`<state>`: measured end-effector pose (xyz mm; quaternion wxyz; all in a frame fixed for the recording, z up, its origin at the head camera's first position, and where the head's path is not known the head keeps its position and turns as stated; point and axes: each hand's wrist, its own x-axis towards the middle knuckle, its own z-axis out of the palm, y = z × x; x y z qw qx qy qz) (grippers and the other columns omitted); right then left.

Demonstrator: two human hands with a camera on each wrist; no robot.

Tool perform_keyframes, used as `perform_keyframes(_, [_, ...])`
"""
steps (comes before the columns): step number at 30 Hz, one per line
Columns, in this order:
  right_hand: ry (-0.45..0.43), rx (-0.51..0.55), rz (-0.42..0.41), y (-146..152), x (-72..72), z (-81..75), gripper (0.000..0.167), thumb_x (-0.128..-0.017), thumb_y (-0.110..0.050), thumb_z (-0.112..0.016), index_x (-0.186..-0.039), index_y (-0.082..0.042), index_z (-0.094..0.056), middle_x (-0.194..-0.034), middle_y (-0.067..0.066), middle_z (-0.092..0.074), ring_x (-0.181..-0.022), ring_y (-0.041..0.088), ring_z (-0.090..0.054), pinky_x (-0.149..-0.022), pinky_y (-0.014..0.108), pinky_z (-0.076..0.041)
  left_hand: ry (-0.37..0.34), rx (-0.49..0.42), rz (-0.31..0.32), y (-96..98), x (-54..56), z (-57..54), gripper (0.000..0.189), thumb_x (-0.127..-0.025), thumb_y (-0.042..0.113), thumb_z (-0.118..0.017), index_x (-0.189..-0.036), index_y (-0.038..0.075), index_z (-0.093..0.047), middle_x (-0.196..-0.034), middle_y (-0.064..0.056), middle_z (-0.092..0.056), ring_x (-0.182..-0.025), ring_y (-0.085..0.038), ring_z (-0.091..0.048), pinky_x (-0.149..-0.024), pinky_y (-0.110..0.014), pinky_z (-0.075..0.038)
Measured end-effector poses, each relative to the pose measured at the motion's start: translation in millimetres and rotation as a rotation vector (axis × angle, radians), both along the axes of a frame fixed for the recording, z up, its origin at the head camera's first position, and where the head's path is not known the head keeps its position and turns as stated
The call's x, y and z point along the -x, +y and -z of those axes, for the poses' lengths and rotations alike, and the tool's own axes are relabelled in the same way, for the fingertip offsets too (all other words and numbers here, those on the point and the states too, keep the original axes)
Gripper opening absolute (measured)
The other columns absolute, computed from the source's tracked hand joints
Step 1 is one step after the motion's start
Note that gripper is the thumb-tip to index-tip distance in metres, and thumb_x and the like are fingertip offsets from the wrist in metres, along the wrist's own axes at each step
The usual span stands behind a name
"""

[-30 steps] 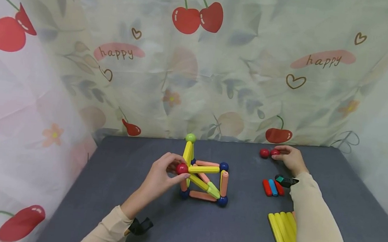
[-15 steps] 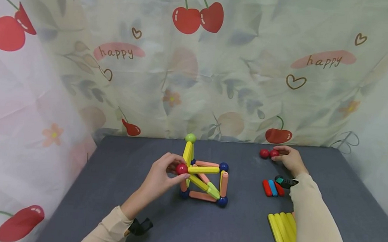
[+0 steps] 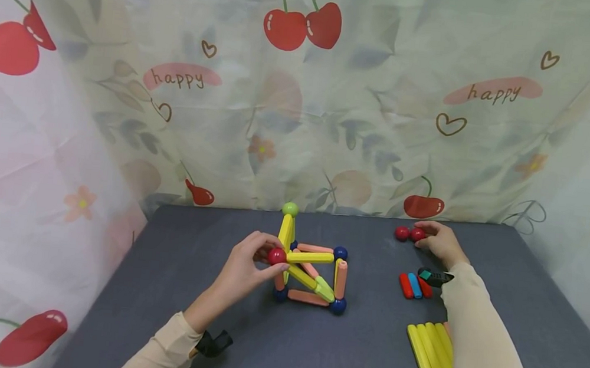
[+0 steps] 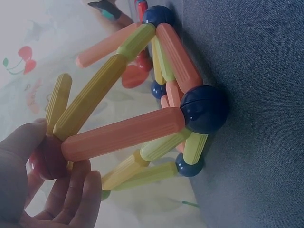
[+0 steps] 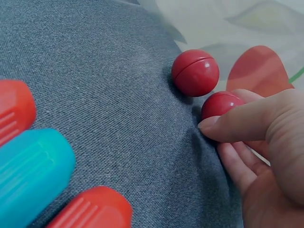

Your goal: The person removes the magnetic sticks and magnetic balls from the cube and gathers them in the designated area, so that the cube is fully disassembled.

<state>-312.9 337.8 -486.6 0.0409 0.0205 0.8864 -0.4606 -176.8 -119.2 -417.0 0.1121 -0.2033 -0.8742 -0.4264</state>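
Note:
In the head view my left hand [image 3: 250, 268] pinches a red ball [image 3: 277, 257] at the left front of a frame built of magnetic rods and balls. Yellow and salmon rods meet at that ball, as the left wrist view shows. Dark blue balls [image 4: 205, 110] form the frame's lower corners, and a green ball [image 3: 289, 209] tops its tall yellow point. At the back right my right hand [image 3: 442, 244] holds another red ball [image 5: 221, 103] between thumb and fingers, low at the cloth. Just left of it lies a second loose red ball [image 3: 401, 233].
Short red and blue rods [image 3: 412, 284] lie in front of my right hand. Nearer still, several yellow rods [image 3: 425, 350] lie side by side, partly hidden by my right sleeve. Behind the dark table [image 3: 342, 360] hangs a cherry-printed curtain [image 3: 333, 122].
My right thumb has shifted slightly down on its red ball, and more of the ball shows. The left hand and the frame stay put.

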Motion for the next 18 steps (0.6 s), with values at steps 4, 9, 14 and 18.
perform_keyframes(4, [-0.027,-0.025,-0.032,1,1.0,-4.0,0.058,-0.089,-0.001,-0.061,-0.144,-0.001,-0.044,-0.148,0.031,-0.042,-0.132,0.044,-0.042,-0.108,0.058,-0.038,0.005,0.007,-0.001,0.0,-0.3,-0.1,0.036,-0.08,0.025,-0.083,-0.109,0.018,-0.064,-0.1,0.001,-0.059,-0.085,-0.01,-0.063,-0.077,-0.032,-0.06])
perform_keyframes(9, [-0.05,-0.108,-0.088,1,2.4,-14.1,0.064,-0.084,0.003,-0.059,-0.146,0.001,-0.041,-0.146,0.033,-0.043,-0.128,0.046,-0.046,-0.106,0.06,-0.039,0.008,0.022,0.01,-1.3,-0.6,-1.2,0.038,-0.079,0.025,-0.084,-0.111,0.019,-0.063,-0.101,0.001,-0.058,-0.085,-0.009,-0.063,-0.078,-0.031,-0.06])
perform_keyframes(14, [-0.076,-0.192,-0.134,-3,2.2,-26.5,0.067,-0.081,0.006,-0.054,-0.146,0.003,-0.037,-0.145,0.034,-0.041,-0.124,0.047,-0.047,-0.098,0.056,-0.047,0.017,0.044,0.017,-3.6,-0.6,-2.7,0.039,-0.078,0.025,-0.085,-0.111,0.019,-0.064,-0.102,0.002,-0.056,-0.085,-0.009,-0.063,-0.079,-0.028,-0.06])
perform_keyframes(18, [-0.025,-0.308,-0.123,-8,-0.9,-35.7,0.063,-0.08,0.007,-0.051,-0.142,0.004,-0.042,-0.142,0.036,-0.043,-0.119,0.046,-0.049,-0.089,0.05,-0.051,0.036,0.054,0.026,-4.7,0.2,-3.1,0.038,-0.078,0.024,-0.085,-0.11,0.017,-0.065,-0.104,0.0,-0.055,-0.086,-0.011,-0.063,-0.08,-0.035,-0.06])
